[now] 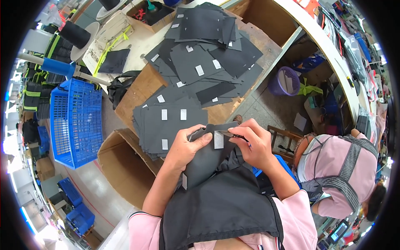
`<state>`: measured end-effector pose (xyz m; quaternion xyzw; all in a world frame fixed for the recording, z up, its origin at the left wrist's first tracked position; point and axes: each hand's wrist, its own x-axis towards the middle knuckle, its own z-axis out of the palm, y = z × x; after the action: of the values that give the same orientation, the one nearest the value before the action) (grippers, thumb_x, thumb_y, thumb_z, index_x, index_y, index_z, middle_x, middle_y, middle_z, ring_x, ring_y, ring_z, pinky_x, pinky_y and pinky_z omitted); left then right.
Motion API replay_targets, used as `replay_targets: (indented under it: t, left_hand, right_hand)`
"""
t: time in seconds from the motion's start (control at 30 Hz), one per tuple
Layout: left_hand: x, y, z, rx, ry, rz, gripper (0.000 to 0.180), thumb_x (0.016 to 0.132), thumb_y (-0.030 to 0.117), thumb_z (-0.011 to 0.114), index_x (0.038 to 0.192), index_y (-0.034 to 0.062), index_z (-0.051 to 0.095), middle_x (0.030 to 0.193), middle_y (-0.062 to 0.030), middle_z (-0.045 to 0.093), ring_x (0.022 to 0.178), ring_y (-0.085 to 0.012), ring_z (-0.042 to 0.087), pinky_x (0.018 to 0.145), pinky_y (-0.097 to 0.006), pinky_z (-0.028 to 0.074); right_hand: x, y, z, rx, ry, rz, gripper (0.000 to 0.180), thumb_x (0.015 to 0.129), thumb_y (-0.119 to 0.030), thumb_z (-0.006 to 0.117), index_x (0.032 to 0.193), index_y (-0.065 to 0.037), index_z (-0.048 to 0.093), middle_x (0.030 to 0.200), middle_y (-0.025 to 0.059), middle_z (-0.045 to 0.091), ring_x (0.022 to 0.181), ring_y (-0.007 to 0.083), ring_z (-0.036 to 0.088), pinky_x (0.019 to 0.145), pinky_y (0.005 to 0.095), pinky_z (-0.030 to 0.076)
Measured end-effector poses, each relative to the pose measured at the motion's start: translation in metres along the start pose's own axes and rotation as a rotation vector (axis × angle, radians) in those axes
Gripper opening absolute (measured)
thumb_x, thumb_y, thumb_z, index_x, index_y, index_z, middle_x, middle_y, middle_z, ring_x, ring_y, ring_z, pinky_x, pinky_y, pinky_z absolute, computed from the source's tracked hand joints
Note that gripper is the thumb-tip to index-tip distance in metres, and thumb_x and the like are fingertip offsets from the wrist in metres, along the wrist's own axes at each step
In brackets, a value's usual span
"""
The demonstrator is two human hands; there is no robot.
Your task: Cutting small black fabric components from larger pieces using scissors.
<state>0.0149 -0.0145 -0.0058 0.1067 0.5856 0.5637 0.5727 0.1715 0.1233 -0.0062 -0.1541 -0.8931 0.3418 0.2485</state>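
My left hand is closed on the folded top edge of a dark grey fabric piece, which hangs over my lap. A white patch sits near the piece's upper edge, and a second pale tab shows at its lower left. My right hand grips small thread snips, their metal tip at the top of the white patch. The fingers cover most of the snips. Just beyond my left hand lies a stack of dark grey fabric pieces with white patches.
More grey pieces are heaped across the worktable. A cardboard box and a blue plastic crate stand on the left. To the right are a purple basket and another person in pink. Thread cones stand at far left.
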Motion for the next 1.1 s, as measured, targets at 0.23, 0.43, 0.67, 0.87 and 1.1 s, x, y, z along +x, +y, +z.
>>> replay_targets:
  t: [0.23,0.43,0.67,0.87,1.1]
  left_hand:
    - [0.002,0.001,-0.004,0.01,-0.014,0.003,0.038,0.082,0.021,0.07,0.108,-0.0042,0.059,0.088,-0.0075,0.061,0.075,-0.0112,0.054,0.065,-0.022,0.046]
    - [0.009,0.008,-0.011,-0.28,0.364,0.271,0.027,0.084,0.02,0.069,0.101,0.0016,0.06,0.088,-0.0029,0.059,0.079,-0.0113,0.056,0.069,-0.025,0.046]
    - [0.011,-0.015,0.001,-0.513,0.513,0.517,0.031,0.088,0.014,0.063,0.114,0.0014,0.052,0.104,-0.005,0.058,0.093,-0.0139,0.056,0.08,-0.029,0.046]
    - [-0.008,-0.029,-0.034,0.462,0.776,0.877,0.099,0.076,0.06,0.062,0.141,0.0001,0.02,0.144,-0.0189,0.027,0.134,-0.0317,0.025,0.109,-0.048,0.017]
    - [0.01,0.031,-0.014,0.521,-0.214,0.514,0.083,0.073,0.037,0.076,0.136,0.0016,0.035,0.131,-0.0132,0.048,0.125,-0.0232,0.042,0.105,-0.039,0.029]
  right_hand:
    - [0.002,0.002,0.013,0.01,0.097,0.006,0.022,0.069,-0.001,0.07,0.089,-0.005,0.061,0.078,0.0075,0.055,0.06,0.0221,0.055,0.054,0.0298,0.045]
    - [-0.034,0.008,0.028,1.172,-0.023,0.953,0.036,0.085,-0.013,0.063,0.117,-0.003,0.052,0.083,0.001,0.053,0.052,0.0054,0.041,0.043,0.0207,0.033]
    - [-0.017,0.005,0.052,1.556,0.093,1.079,0.036,0.084,-0.008,0.065,0.115,-0.001,0.049,0.079,0.0005,0.056,0.048,0.0045,0.043,0.04,0.0186,0.034]
    - [0.016,0.0,0.03,1.067,0.169,0.826,0.02,0.078,0.0,0.067,0.095,-0.002,0.056,0.076,-0.0029,0.054,0.066,0.0027,0.048,0.056,0.0174,0.04]
    - [0.022,0.001,0.025,0.739,-0.185,0.519,0.019,0.078,-0.006,0.069,0.092,0.002,0.059,0.067,-0.0029,0.049,0.064,0.004,0.043,0.057,0.0219,0.039]
